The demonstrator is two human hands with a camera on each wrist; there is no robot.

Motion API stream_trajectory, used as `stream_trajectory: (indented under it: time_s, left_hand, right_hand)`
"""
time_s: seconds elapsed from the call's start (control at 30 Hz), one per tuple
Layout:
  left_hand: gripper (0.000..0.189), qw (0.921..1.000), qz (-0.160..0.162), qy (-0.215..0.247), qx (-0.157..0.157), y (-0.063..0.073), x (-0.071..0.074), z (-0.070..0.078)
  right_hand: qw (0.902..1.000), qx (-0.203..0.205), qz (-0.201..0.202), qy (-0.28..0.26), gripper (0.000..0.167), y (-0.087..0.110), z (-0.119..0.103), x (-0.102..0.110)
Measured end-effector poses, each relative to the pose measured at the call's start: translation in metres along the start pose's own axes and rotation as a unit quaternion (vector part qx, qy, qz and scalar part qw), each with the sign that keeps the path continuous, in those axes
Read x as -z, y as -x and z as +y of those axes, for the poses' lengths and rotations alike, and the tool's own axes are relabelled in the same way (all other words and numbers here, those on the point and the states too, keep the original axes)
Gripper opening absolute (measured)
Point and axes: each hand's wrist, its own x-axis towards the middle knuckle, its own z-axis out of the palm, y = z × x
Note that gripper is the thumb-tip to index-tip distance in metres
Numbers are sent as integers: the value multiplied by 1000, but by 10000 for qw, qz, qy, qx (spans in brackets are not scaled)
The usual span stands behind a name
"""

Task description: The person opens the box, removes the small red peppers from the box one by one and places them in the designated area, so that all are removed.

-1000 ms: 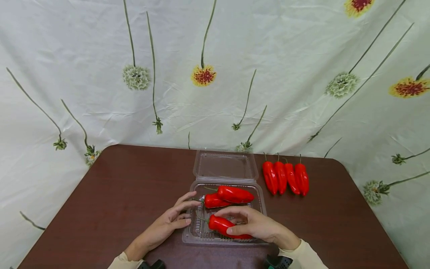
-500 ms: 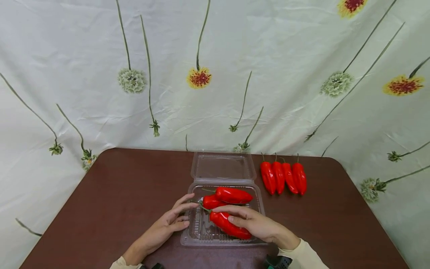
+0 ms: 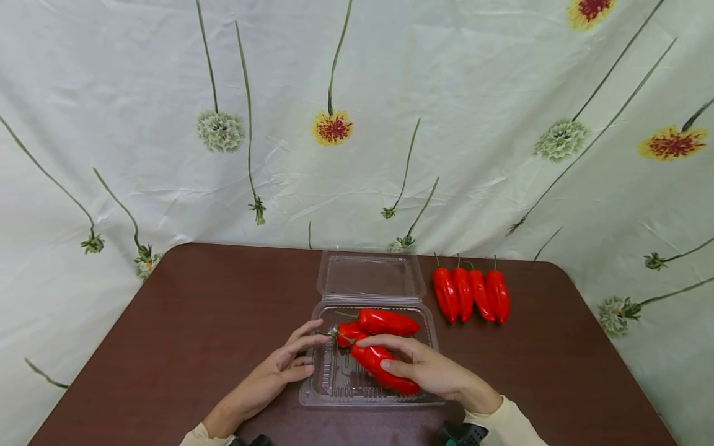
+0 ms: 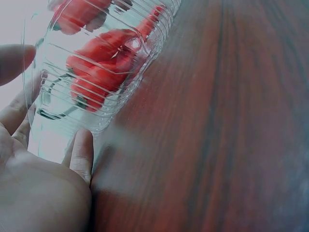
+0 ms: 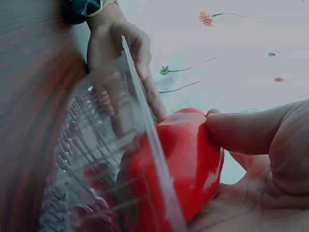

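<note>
Over the surface [image 3: 223, 297], the right hand [image 3: 437, 371] is pinching a pepper [image 3: 375, 364], swinging its stem end [image 3: 359, 351] nearer the two packed peppers [image 3: 388, 323]. The left hand [image 3: 273, 370], spread, is flanking the container [image 3: 336, 379].

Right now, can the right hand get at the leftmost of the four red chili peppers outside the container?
Probably not without letting go first: the right hand holds another red chili pepper at the clear plastic container. Otherwise the way to the leftmost chili pepper looks free, apart from the container's edge.
</note>
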Motion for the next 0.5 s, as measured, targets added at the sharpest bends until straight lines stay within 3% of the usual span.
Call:
stream_trajectory:
  time_s: [0.5]
  left_hand:
    - [48,10000,25,-6,-4,0,-1,0]
  right_hand:
    - [9987,-149,359,-321,47,8,-11,12]
